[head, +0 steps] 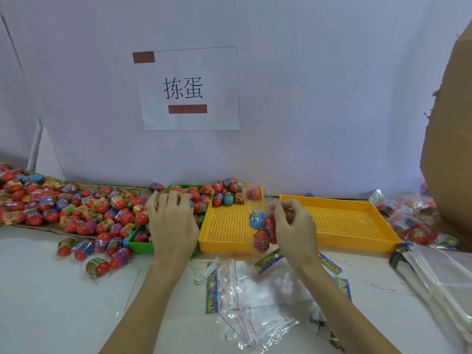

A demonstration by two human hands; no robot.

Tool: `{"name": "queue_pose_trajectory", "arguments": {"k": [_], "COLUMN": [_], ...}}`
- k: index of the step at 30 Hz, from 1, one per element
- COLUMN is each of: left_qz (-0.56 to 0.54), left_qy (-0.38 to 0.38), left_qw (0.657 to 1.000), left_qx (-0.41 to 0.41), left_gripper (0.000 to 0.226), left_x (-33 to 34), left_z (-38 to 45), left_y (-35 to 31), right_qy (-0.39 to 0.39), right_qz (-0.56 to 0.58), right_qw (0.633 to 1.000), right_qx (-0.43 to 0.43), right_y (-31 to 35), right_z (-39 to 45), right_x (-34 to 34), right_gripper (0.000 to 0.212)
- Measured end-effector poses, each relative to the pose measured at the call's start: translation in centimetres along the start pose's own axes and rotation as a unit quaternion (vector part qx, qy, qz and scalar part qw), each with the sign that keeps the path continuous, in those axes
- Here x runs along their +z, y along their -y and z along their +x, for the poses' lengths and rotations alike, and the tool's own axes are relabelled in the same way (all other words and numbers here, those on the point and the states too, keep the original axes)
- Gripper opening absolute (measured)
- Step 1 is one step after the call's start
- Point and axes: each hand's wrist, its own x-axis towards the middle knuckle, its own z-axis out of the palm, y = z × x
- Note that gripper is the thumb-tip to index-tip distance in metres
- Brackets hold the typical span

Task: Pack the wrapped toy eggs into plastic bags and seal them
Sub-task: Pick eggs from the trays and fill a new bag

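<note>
two bare forearms seen from above, left hand (171, 221) and right hand (293, 226) ungloved, no sleeves shown, no rings or watch apparently worn, nails seemingly kept short

left hand (171, 221): hides green tray (140, 245) contents | cardboard box (449, 149): cut by right edge

White wall (319, 98) with taped paper sign (189, 88), white table (46, 302)
</note>
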Motion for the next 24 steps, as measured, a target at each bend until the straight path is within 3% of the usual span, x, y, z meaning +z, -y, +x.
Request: {"name": "queue_pose_trajectory", "arguments": {"k": [2,5,8,12,19,24], "left_qz": [-0.123,-0.380,-0.514,-0.504,-0.444,-0.448], "left_qy": [-0.061,-0.134,-0.110,-0.031,-0.005,0.073], "left_qw": [0.990,0.915,0.851,0.863,0.895,0.891], "left_qx": [0.028,0.025,-0.011,-0.030,-0.049,-0.015], "left_gripper": [0.025,0.023,0.023,0.024,0.020,0.044], "left_x": [-0.5,-2.2,-3.2,-2.4,-1.7,-1.6], "left_z": [0.0,-0.2,-0.9,-1.6,-1.6,-1.6], "left_y": [-0.6,-2.9,-5.0,-5.6,-5.1,-5.3], "right_qy": [0.017,0.040,0.049,0.058,0.065,0.062], "right_qz": [-0.019,-0.053,-0.085,-0.105,-0.100,-0.090], "right_qw": [1.000,0.997,0.993,0.987,0.984,0.986], "right_qx": [-0.014,-0.034,-0.064,-0.104,-0.134,-0.122], "right_y": [0.0,0.2,0.6,0.9,1.0,0.9], "right_z": [-0.1,-0.4,-0.7,-1.0,-1.4,-1.4], "right_x": [0.0,0.1,0.2,0.2,0.7,0.6], "right_gripper": [0.017,0.014,0.012,0.010,0.008,0.010]}}
